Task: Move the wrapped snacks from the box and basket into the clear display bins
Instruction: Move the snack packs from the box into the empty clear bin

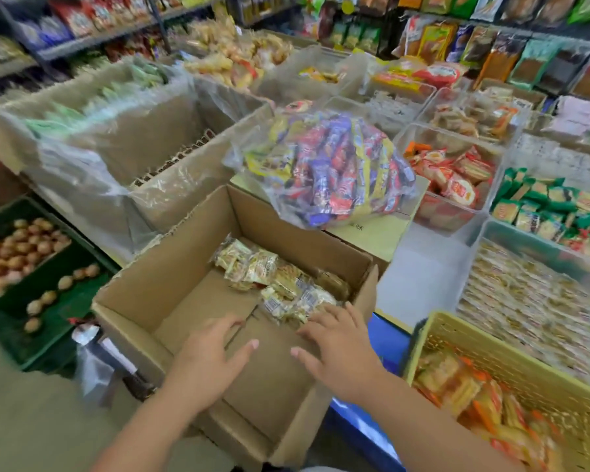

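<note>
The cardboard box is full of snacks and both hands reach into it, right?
Not full. The head view shows the cardboard box nearly empty, only a small pile of wrapped snacks by its right wall. The left hand and right hand do reach into it.

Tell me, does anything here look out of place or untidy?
The big clear plastic bag of purple, red and yellow wrapped snacks lies on a yellowish carton, not in a bin. Nothing looks spilled.

Beyond the right hand [341,349], one printed character, 味, reads on the pale yellow carton [372,233], just under the clear bag [331,172]. Barcodes show on the wrapped snacks [286,287] at its fingertips, digits too blurred. All other wrapper print is unreadable.
</note>
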`<state>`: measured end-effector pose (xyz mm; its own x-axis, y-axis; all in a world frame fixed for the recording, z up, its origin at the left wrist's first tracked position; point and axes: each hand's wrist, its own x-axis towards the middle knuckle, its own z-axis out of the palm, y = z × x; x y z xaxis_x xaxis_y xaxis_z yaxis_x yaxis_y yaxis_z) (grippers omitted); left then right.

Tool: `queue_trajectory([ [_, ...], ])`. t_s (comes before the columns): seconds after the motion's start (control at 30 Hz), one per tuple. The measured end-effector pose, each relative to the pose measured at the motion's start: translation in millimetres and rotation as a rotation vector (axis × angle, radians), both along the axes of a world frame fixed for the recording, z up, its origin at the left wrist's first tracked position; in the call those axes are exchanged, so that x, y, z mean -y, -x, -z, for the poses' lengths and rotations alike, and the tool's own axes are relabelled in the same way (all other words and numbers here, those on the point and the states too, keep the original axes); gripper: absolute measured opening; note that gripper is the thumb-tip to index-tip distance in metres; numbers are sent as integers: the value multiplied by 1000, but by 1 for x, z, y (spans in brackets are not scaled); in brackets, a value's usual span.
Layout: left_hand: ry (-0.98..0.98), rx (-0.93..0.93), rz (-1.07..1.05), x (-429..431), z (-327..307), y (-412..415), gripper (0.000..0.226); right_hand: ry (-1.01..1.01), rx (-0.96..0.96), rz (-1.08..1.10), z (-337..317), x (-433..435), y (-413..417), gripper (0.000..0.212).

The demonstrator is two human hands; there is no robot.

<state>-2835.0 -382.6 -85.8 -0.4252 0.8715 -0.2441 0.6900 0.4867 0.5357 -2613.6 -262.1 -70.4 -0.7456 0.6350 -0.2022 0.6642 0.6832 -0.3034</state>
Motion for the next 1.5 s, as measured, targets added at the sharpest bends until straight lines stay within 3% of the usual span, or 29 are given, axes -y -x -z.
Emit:
queue_trajectory([
  [0.1,38,-20,-55,-46,0,52,59,-68,177,18,6,0,15,65],
  [0.23,108,-48,-173,-114,18,98,77,-71,258,61,6,0,19,71],
  [0.43,67,365,-558,-173,72,103,105,-74,234,112,4,5,21,64],
  [0.57,67,488,-749,-186,99,97,128,-75,221,132,7,5,19,66],
  [0.67,175,426,-690,-193,109,93,136,-65,205,151,7,6,19,64],
  [0.8,342,159,-544,-199,109,94,130,-64,178,172,9,6,20,60],
  [0.93,314,50,-383,-202,109,96,133,-77,162,188,10,6,20,54],
  [1.27,223,279,-446,-206,115,94,123,-84,157,222,12,9,20,48],
  [1.5,112,435,-392,-195,103,87,105,-96,155,217,10,9,20,47],
])
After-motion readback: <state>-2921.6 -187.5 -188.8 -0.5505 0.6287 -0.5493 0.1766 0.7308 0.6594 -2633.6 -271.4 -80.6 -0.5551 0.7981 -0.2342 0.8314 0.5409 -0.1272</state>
